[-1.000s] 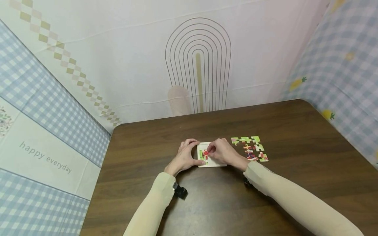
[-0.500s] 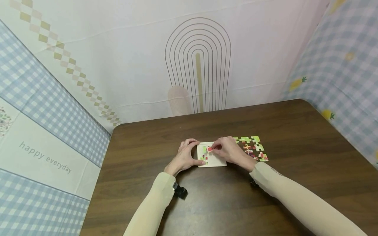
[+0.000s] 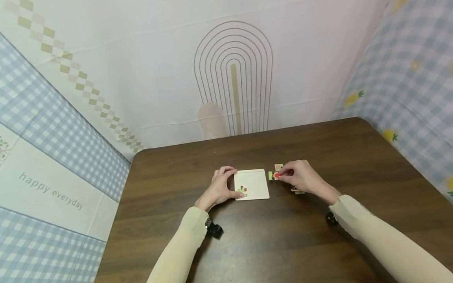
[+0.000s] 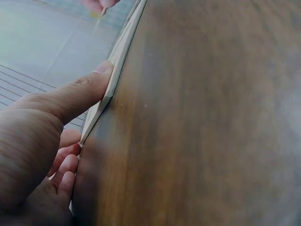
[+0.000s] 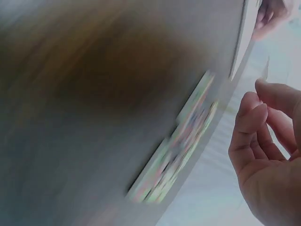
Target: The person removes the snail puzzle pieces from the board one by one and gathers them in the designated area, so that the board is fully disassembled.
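A pale square puzzle tray [image 3: 256, 184] lies flat on the table, with a few colourful pieces [image 3: 241, 189] in its front-left corner. My left hand [image 3: 220, 189] holds it by the left side, the thumb [image 4: 89, 89] on the near rim and the fingers at the back corner. To the right of the tray, my right hand [image 3: 303, 177] pinches a red-and-green puzzle piece [image 3: 272, 175] between thumb and fingertips, raised above the table. Only that piece's thin edge [image 5: 266, 70] shows in the right wrist view.
Loose puzzle pieces [image 5: 171, 146] lie grouped on the table beneath my right hand, blurred in the right wrist view. The hand covers most of them in the head view; a pink-and-green one [image 3: 278, 167] shows. A patterned cloth [image 3: 159, 78] hangs behind the table.
My right hand has lifted the red-and-green piece off the tray and carried it right, over the loose pieces. My left hand stays on the tray. The head view has shifted slightly.
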Available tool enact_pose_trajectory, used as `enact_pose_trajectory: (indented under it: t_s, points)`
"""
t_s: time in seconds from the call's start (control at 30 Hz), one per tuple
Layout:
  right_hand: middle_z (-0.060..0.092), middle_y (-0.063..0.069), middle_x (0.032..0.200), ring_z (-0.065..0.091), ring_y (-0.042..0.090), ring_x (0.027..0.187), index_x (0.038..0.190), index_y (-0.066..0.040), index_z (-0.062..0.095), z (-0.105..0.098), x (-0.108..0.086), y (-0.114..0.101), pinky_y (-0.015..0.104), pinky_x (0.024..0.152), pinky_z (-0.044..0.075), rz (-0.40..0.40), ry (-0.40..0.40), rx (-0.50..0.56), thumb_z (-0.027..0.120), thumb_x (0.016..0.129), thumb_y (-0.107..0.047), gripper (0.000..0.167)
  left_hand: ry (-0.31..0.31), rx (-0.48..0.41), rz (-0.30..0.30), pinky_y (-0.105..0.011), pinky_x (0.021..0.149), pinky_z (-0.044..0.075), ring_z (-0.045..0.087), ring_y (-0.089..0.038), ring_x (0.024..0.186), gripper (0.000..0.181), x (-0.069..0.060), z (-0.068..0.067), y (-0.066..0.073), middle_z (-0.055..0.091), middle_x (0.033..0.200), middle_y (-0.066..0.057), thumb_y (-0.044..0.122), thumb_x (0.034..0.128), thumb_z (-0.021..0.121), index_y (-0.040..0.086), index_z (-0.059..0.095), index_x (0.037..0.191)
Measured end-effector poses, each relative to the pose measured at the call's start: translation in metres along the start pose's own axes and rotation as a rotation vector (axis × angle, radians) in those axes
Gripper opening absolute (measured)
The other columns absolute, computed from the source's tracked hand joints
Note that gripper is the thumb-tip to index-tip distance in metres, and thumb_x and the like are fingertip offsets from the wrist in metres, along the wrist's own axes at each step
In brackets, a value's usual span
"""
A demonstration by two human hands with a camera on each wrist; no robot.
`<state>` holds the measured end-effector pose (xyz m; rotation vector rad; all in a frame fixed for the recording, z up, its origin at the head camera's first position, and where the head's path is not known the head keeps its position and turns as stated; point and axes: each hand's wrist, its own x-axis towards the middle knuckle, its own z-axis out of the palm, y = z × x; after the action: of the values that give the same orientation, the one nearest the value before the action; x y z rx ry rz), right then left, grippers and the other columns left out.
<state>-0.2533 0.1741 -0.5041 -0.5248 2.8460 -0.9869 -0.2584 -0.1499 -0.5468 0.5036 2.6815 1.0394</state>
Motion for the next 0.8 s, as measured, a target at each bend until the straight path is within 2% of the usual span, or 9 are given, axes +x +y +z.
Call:
enact_pose_trajectory:
  t_s: [0.3,0.8]
  points:
    - [0.084,0.006,0.093,0.062,0.011,0.072,0.096,-0.007,0.085,-0.013,-0.001,0.022,0.025,0.063,0.049,0.061,-0.08,-0.009,0.082,0.095,-0.011,0.004,-0.011,0.007,-0.012,-0.056,0.127,0.037,0.037,-0.034,0.152,0.09,-0.003,-0.002,0.0,0.045,0.166,-0.009,0.035,0.0835,0.097,0.009,0.055,0.159]
    - [0.078,0.002,0.084,0.058,0.012,0.067,0.098,-0.008,0.085,-0.013,0.001,0.02,0.026,0.062,0.048,0.096,-0.155,-0.003,0.08,0.097,-0.006,0.005,-0.013,-0.011,-0.021,-0.057,0.127,0.038,0.037,-0.033,0.154,0.089,-0.001,-0.002,0.002,0.046,0.166,-0.008,0.035,0.0839,0.097,0.011,0.055,0.159]
